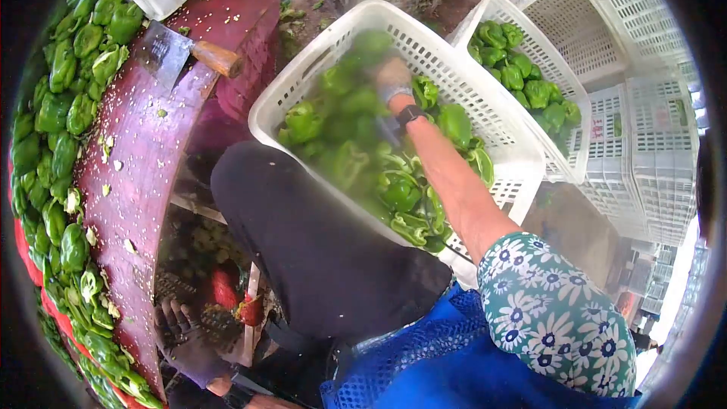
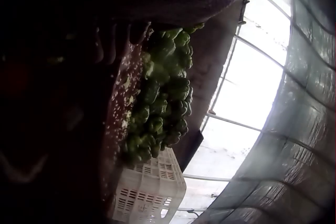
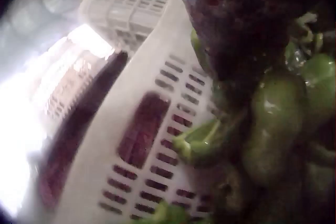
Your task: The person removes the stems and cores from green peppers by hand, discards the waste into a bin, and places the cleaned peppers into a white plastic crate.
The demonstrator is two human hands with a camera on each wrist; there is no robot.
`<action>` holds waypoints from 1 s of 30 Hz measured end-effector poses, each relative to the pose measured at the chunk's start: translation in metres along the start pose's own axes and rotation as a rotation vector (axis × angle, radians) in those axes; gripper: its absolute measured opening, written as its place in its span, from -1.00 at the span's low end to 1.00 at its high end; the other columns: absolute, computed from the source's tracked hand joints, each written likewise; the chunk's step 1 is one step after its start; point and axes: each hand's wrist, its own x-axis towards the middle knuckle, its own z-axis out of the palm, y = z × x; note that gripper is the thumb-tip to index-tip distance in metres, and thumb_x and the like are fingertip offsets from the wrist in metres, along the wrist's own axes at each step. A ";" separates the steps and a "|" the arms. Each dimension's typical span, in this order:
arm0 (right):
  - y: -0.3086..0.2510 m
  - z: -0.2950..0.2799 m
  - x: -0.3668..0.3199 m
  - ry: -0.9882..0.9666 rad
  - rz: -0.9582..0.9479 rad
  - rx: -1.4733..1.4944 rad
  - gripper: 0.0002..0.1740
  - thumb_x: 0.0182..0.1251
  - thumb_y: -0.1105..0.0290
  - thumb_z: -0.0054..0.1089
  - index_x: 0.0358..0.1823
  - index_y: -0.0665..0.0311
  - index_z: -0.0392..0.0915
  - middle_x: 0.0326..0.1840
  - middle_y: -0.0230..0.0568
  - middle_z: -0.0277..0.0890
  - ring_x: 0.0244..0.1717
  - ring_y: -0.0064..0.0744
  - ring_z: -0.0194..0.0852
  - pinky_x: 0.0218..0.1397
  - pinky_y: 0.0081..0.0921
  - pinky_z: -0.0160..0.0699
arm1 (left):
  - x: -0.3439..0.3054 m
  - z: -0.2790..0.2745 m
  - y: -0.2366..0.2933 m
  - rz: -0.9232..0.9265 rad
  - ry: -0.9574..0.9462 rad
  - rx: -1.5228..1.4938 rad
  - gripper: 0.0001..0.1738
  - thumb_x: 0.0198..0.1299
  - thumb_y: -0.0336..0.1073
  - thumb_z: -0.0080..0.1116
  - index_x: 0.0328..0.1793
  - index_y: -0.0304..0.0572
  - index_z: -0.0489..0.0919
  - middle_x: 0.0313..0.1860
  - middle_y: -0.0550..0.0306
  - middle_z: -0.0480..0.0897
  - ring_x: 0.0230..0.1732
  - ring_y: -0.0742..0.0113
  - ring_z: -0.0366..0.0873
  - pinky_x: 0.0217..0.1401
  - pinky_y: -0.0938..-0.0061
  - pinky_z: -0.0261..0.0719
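Glossy green halved bell peppers (image 1: pixel 356 151) fill the white slotted plastic crate (image 1: pixel 522 151), with the gloved right hand (image 1: pixel 394 85) buried among them and the gloved left hand (image 1: pixel 178 326) low; I cannot tell either grip. The left wrist view shows nothing more of that hand. In the right wrist view the peppers look light, hollow and waxy-slick, so I'd cup the body.

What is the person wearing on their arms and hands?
The right arm has a short teal sleeve printed with white daisies, and a black band at the wrist. The right hand wears a pale glove. The left hand wears what looks like a dark glove; its sleeve is out of view.
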 end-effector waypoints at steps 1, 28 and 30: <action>-0.012 -0.018 -0.001 -0.112 0.072 0.092 -0.70 0.21 0.25 0.18 -0.30 0.40 0.63 -0.20 0.17 0.60 -0.13 0.05 0.61 -0.04 -0.20 0.57 | -0.002 0.008 0.004 -0.001 0.002 -0.001 -0.49 0.37 -0.45 -0.23 0.41 -0.56 0.15 0.39 -0.37 0.25 0.38 -0.12 0.29 0.42 0.08 0.38; -0.338 -0.200 -0.244 -0.015 -1.138 0.642 -0.58 0.03 0.28 0.12 -0.14 0.45 0.52 -0.26 -0.09 0.56 -0.48 -0.20 0.51 -0.35 -0.27 0.54 | -0.032 0.089 0.127 1.078 0.488 0.259 -0.44 0.44 -0.15 -0.22 0.45 -0.34 0.22 0.36 -0.09 0.34 0.26 0.15 0.40 0.30 0.33 0.41; -0.361 -0.188 -0.253 0.317 -1.244 0.870 -0.56 0.04 0.19 0.13 -0.16 0.42 0.51 -0.20 -0.06 0.56 -0.49 -0.21 0.44 -0.31 -0.26 0.44 | -0.048 0.094 0.146 1.243 0.404 0.257 -0.44 0.44 -0.15 -0.22 0.44 -0.34 0.23 0.33 -0.09 0.37 0.23 0.15 0.42 0.28 0.32 0.42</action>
